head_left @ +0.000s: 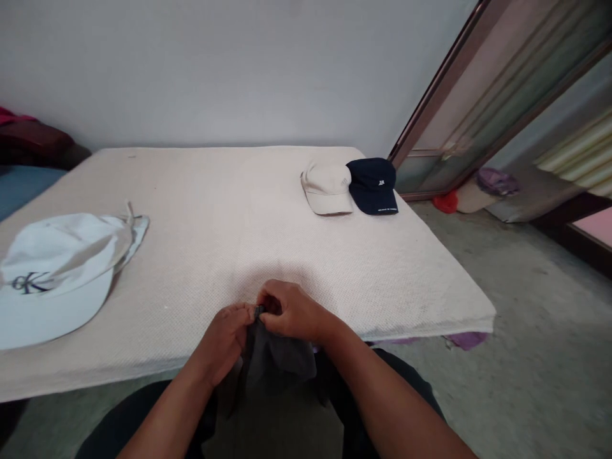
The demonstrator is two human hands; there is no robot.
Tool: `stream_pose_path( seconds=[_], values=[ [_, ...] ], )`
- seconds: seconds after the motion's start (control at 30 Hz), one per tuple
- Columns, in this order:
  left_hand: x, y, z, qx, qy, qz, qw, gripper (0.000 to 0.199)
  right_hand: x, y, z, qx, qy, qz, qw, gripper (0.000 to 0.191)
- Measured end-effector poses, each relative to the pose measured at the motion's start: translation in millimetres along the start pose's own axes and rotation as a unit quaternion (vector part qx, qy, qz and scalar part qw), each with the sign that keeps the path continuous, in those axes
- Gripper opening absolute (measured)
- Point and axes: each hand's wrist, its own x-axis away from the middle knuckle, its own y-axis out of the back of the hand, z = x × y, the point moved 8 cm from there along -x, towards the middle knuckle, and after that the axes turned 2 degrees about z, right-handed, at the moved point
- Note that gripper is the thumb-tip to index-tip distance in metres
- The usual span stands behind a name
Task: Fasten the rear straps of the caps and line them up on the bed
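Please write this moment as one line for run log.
left hand: pinches dark cloth | right hand: pinches same cloth | beige cap, navy cap: side by side | white cap: at left

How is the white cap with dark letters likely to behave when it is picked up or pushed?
The white cap has a creased crown, so this part is probably floppy. Its brim shows a smooth curve, so it is likely stiffer. The pale cover beneath looks textured, so the cap may drag slightly instead of sliding freely.
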Motion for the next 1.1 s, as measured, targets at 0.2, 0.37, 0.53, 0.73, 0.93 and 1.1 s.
stream_pose_path(
  seconds=[0.2,0.37,0.53,0.73,0.93,1.1],
  values=[
    [2.2,-2.1,-4.8,-0.021,-0.017,-0.020,0.999,0.011,0.8,-2.7,3.0,-0.001,0.006,0.020,1.000,0.020],
    [2.8,1.3,-3.2,-0.047,-0.015,-0.041,0.998,0.012,-1.8,-4.3,3.2,0.034,0.011,0.019,0.999,0.017],
    [-1.0,3.5,-3.4,0.001,-0.036,-0.035,0.999,0.013,-3.3,-5.2,1.4,0.034,-0.009,0.017,0.999,0.015],
    [0.4,-0.8,-5.2,-0.030,-0.025,-0.005,0.999,0.011,-0.5,-5.4,0.6,0.015,-0.022,0.030,0.999,0.016],
    [-1.1,2.6,5.6,-0.011,0.037,0.011,0.999,0.009,0.1,-5.4,-0.4,-0.003,-0.032,0.042,0.999,0.014],
    [-1.7,0.2,8.2,0.034,0.043,0.025,0.998,0.005,0.9,-3.4,-2.0,-0.033,-0.033,0.043,0.998,0.016]
  ],
)
